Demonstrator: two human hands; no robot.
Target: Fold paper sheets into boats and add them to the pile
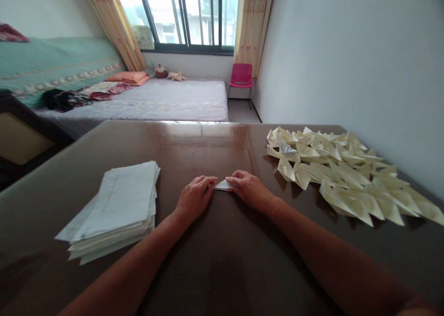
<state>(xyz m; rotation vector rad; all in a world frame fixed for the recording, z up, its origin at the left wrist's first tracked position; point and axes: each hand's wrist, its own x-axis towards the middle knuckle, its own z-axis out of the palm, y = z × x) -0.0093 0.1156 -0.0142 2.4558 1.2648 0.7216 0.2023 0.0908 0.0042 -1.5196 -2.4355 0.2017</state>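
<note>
Between my hands, at the middle of the brown table (215,251), lies a small folded piece of paper (223,185), triangular and whitish with grey print. My right hand (249,186) has its fingers closed on the right end of it. At the left corner, the fingertips of my left hand (197,193) are pinched together on the same paper. Part of the paper is hidden under the right fingers.
A stack of white paper sheets (121,196) lies left of my left arm. On the right are many folded cream paper boats (336,168), with one printed paper boat (287,148) among them. Beyond the table stand a bed (187,99) and a pink chair (241,75).
</note>
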